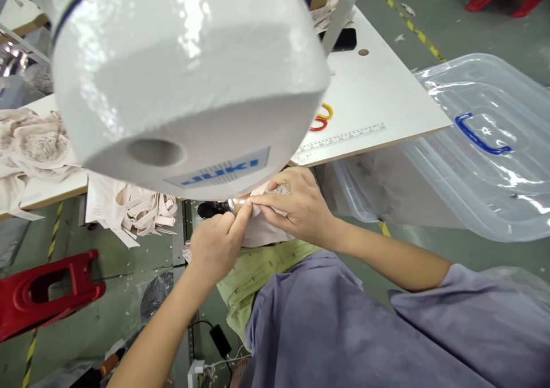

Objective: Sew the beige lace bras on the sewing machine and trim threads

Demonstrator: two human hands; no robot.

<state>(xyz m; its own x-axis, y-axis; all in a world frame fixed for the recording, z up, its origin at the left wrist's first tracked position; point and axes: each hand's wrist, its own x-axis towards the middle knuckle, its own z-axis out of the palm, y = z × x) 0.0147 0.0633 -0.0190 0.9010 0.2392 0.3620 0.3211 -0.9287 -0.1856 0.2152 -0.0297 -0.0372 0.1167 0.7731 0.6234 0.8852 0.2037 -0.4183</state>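
both hands (217, 245) (296, 204) together, fingertips pinched

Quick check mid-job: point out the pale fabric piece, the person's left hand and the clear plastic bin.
Pale pink fabric piece (265, 234), head view, on its lower hanging part.
Left hand (215, 249), head view, on its back.
Clear plastic bin with blue handle (507, 190), head view, on its clear lid.

You're working under bright, even overhead light that puts patchy glare on top of the white machine head (184, 73) just above your left hand (215, 245). The machine's underside throws a soft shadow over the pale fabric (266, 233) pinched by that hand and your right hand (301, 204). Right of your right hand the clear plastic bin (485, 147) carries white reflection streaks, and the machine head, so near the lens, looks soft-focused and swollen by wide-angle distortion.
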